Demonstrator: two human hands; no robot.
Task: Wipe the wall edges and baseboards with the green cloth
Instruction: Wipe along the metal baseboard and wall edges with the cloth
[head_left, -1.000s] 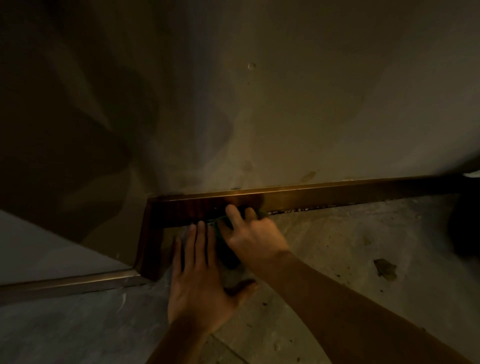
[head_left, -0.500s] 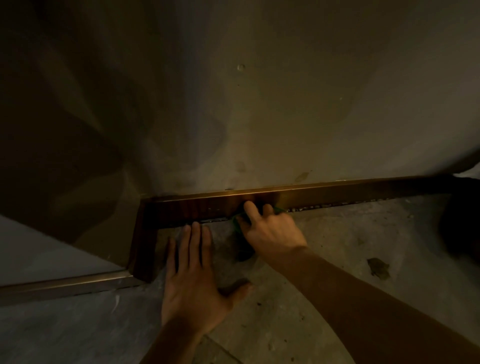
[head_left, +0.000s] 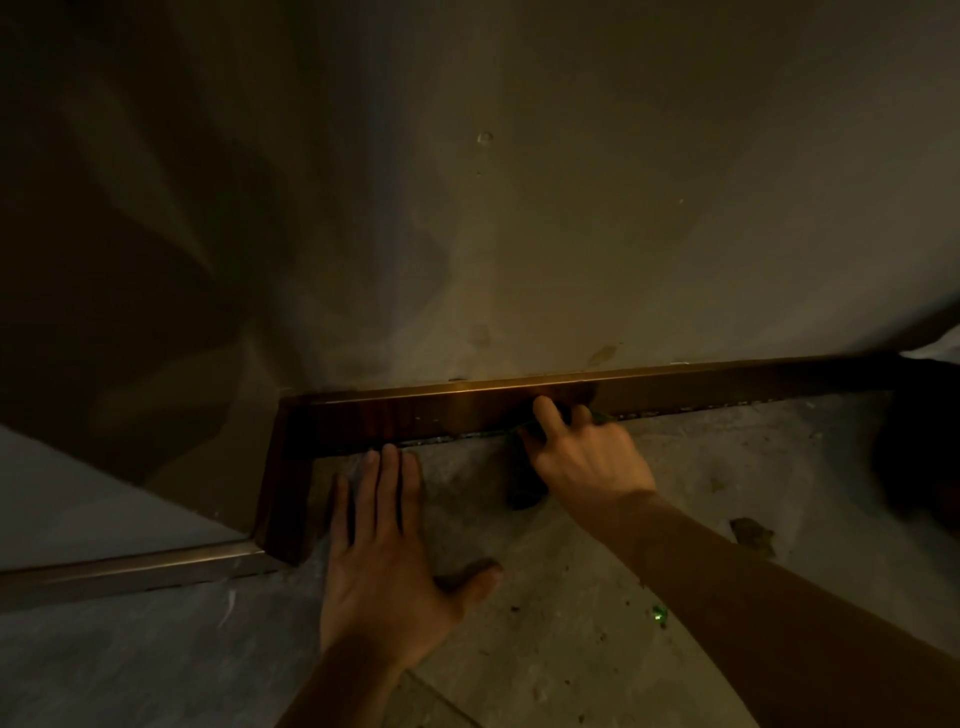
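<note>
we saw our right hand (head_left: 584, 460) in the middle of the frame, its fingers (head_left: 548, 415) curled and clenched around the dark green crumpled cloth (head_left: 524, 486), pressing it against the glossy brown wooden baseboard (head_left: 415, 418) where that strip met the grey concrete floor (head_left: 597, 597). most of the cloth was hidden under the hand; a dim bundle of it showed below the palm and a small edge peeked out to the right of the fingertips. our left hand (head_left: 384, 561) lay flat on the floor in the lower middle, fingers stretched out and released, holding nothing, the fingertips just beside the lower edge of the baseboard. the baseboard ran from the far right toward centre left, then turned down the frame at a corner. above it rose the plain beige plaster wall (head_left: 519, 234), marked with a few small stains. the scene was dim. a dark patch (head_left: 750, 535) lay on the floor at lower right, well apart from both hands.
</note>
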